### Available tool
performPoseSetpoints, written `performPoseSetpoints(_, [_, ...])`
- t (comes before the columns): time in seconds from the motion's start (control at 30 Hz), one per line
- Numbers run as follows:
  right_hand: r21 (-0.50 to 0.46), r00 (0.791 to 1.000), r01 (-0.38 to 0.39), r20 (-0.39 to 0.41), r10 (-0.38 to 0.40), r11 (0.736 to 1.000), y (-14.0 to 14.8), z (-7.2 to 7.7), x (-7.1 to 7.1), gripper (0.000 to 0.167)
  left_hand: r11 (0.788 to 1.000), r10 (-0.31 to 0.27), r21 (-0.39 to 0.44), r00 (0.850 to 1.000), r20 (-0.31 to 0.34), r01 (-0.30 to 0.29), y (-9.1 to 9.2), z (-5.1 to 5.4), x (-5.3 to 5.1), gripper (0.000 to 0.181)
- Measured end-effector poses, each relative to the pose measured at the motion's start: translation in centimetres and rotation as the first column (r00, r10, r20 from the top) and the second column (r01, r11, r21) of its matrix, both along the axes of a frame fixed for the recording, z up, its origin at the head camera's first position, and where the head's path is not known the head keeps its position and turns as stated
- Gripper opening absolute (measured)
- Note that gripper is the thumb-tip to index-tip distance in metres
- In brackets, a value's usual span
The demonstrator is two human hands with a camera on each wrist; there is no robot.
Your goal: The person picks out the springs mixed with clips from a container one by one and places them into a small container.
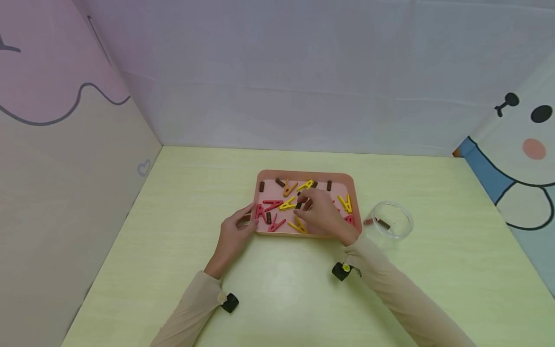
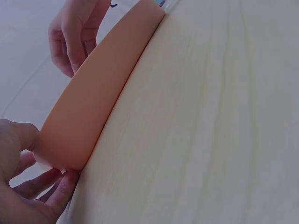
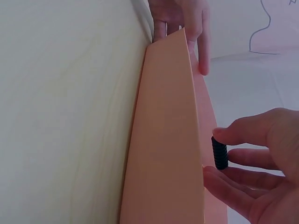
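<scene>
My left hand [image 1: 233, 237] grips the left side of a pink tray [image 1: 321, 176]; in the left wrist view the thumb and fingers of this hand [image 2: 25, 172] are around the tray's corner [image 2: 88, 102]. Over the tray, my right hand [image 1: 322, 212] pinches a small dark ribbed piece [image 1: 298, 206]. The right wrist view shows that piece [image 3: 220, 153] upright between thumb and fingers of the right hand [image 3: 261, 163], beside the tray wall [image 3: 163, 126]. Red clips [image 1: 276, 225], yellow clips [image 1: 345, 204], an orange clip [image 1: 288, 190] and several dark coils [image 1: 262, 186] lie in the tray.
Right of the tray stands a round clear container [image 1: 401, 235], with a dark coil [image 1: 383, 224] and a small reddish piece [image 1: 368, 221] seen at its left part. The pale table [image 1: 277, 299] meets a light backdrop [image 1: 303, 120] behind the tray.
</scene>
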State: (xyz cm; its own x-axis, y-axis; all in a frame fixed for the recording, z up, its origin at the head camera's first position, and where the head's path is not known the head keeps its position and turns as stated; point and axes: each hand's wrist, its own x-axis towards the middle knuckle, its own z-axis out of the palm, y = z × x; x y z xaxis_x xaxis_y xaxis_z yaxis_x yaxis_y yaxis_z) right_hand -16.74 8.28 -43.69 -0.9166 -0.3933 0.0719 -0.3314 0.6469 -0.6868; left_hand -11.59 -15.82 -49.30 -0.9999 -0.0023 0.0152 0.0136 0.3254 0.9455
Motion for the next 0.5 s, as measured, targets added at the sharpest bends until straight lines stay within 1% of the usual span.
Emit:
performPoseSetpoints(0.2, [-0.011,0.996,-0.072,-0.053,0.072,0.997,0.6,-0.2,-0.2,0.019,1.000,0.005,-0.004,1.000,0.005,-0.005,0.1,-0.1,0.0,0.046])
performPoseSetpoints(0.37, [-0.006,0.994,-0.089,-0.069,0.088,0.996,1.0,-0.3,-0.2,0.020,1.000,0.001,0.002,1.000,0.005,-0.001,0.1,-0.1,0.0,0.046])
performPoseSetpoints(0.5, [0.008,0.992,-0.084,-0.093,0.084,0.996,1.3,-0.3,-0.1,0.022,1.000,0.003,0.006,1.000,0.006,-0.003,0.1,-0.1,0.0,0.046])
